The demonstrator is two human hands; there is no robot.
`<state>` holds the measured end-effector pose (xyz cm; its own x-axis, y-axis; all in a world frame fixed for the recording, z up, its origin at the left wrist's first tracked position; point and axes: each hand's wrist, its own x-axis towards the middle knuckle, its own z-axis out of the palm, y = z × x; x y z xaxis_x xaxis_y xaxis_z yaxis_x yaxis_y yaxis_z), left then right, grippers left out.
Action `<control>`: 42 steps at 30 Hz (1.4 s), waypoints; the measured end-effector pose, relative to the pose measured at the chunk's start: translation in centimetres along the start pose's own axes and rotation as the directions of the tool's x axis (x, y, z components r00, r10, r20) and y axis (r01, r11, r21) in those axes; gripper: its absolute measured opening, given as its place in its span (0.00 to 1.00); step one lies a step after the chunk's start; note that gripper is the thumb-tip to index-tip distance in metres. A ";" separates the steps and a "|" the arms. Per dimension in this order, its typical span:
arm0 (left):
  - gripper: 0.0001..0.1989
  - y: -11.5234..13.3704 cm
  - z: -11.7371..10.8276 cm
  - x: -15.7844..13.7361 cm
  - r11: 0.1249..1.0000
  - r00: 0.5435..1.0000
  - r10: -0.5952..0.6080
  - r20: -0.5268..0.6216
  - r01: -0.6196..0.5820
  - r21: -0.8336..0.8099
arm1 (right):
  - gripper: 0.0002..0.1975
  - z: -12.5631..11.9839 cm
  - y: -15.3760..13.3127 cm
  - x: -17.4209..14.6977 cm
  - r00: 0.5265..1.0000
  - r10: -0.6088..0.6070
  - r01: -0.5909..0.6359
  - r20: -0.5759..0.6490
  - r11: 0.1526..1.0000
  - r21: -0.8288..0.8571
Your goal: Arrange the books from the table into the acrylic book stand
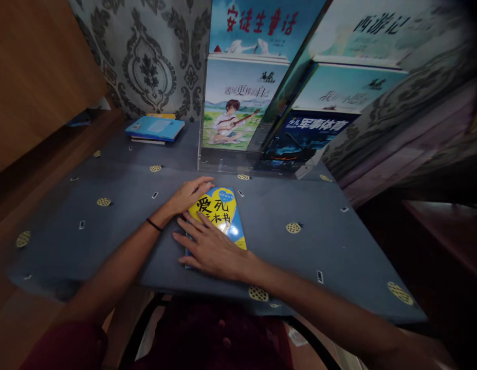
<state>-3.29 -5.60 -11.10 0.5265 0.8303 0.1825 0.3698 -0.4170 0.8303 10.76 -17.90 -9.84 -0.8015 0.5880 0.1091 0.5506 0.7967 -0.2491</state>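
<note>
A closed book with a yellow and blue cover (235,226) lies flat on the table in front of me, large dark characters on its face. My left hand (190,194), with a dark band at the wrist, rests at the book's upper left edge, fingers stretched out. Across the lower left part of the cover lies my right hand (213,250), palm down and fingers spread. It hides part of the title and the lower cover. Neither hand is wrapped round the book.
Behind the book stands a clear acrylic rack (226,160) holding several upright books, among them one with a guitar player (233,110) and a dark blue one (300,136). A small stack of books (156,128) lies at the back left. The grey cloth (118,231) covers the table.
</note>
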 end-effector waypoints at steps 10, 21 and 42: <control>0.24 0.0 0.0 0.0 1.000 1.000 0.014 0.006 -0.014 0.023 | 0.28 0.4 -1.1 -1.7 0.983 -0.183 0.184 0.026 0.975 -0.127; 0.26 0.3 0.0 -0.1 0.999 1.000 0.000 0.008 -0.001 0.039 | 0.24 0.6 -2.2 -4.2 0.959 -0.284 0.282 -0.003 0.954 -0.097; 0.25 -0.1 0.2 -0.1 0.997 1.000 0.027 -0.001 -0.027 0.066 | 0.26 -0.4 -1.8 -7.3 0.999 -0.044 0.043 0.007 0.995 0.087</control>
<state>-3.24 -5.70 -11.29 0.5355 0.8193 0.2051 0.4052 -0.4623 0.7887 15.76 -23.54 -9.79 -0.8267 0.5511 0.1131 0.4929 0.8064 -0.3266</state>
